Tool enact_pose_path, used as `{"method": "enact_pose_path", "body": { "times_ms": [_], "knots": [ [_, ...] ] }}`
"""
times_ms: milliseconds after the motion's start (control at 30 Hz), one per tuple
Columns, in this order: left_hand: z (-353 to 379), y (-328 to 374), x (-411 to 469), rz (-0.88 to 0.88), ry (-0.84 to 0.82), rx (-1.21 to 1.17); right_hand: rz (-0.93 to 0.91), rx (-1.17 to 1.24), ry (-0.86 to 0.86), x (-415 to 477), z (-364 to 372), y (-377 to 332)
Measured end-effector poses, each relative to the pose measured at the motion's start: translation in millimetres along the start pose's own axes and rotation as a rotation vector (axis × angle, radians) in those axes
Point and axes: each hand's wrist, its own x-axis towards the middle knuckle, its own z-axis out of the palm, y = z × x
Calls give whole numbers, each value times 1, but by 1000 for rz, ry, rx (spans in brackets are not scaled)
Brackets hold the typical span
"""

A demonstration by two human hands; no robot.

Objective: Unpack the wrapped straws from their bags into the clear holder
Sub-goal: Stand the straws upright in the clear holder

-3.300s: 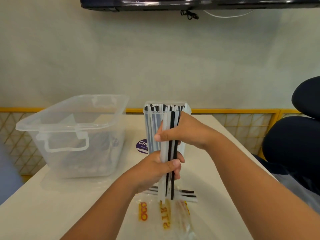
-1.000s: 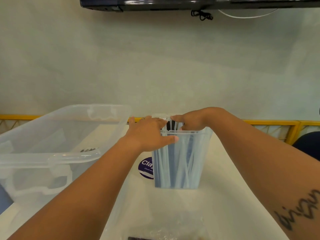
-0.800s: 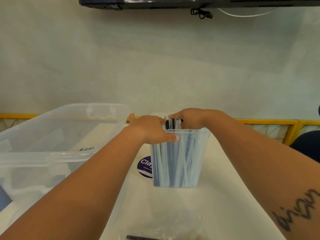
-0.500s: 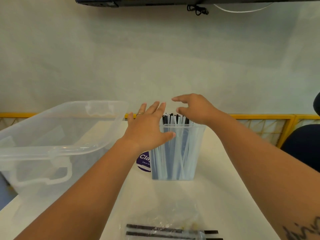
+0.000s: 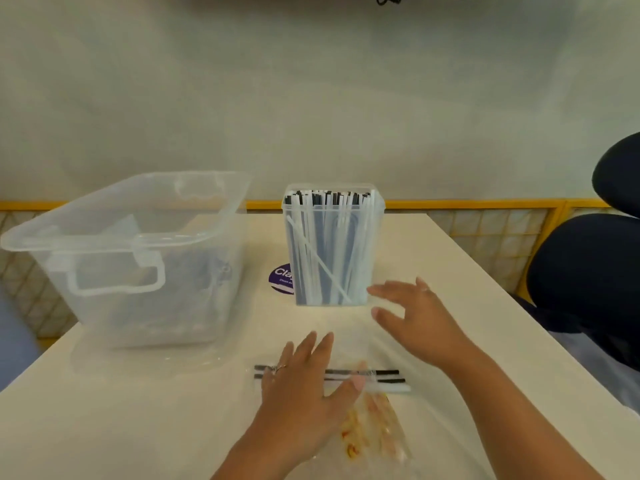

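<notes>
Fingers (image 5: 323, 351) of left hand (image 5: 304, 389) straight, empty, directly above loose straws (image 5: 384, 380) lying crosswise; right hand (image 5: 419, 317) released, farther off.

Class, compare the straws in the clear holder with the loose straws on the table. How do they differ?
In the holder, the packed straws stand mostly upright; the loose straws lie flat on the table. The packed straws are many; the loose straws are few. Both sets mix black and white.
</notes>
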Motion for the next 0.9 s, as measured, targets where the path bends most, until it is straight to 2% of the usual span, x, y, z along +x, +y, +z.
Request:
{"method": "enact_pose_path", "body": {
  "times_ms": [133, 233, 467, 633, 900],
  "knots": [
    [26, -13, 0, -115, -3, 127, 74, -222, -255, -32, 30, 17],
    [36, -18, 2, -118, -2, 228, 92, -242, -323, -47, 43, 24],
    [40, -29, 11, -39, 29, 370, -6, -216, -287, -55, 55, 28],
    [37, -30, 15, -13, 31, 386, -121, -420, -283, -50, 60, 24],
    [31, -34, 21, 5, 35, 399, -176, -671, -320, -49, 61, 19]
  ]
}}
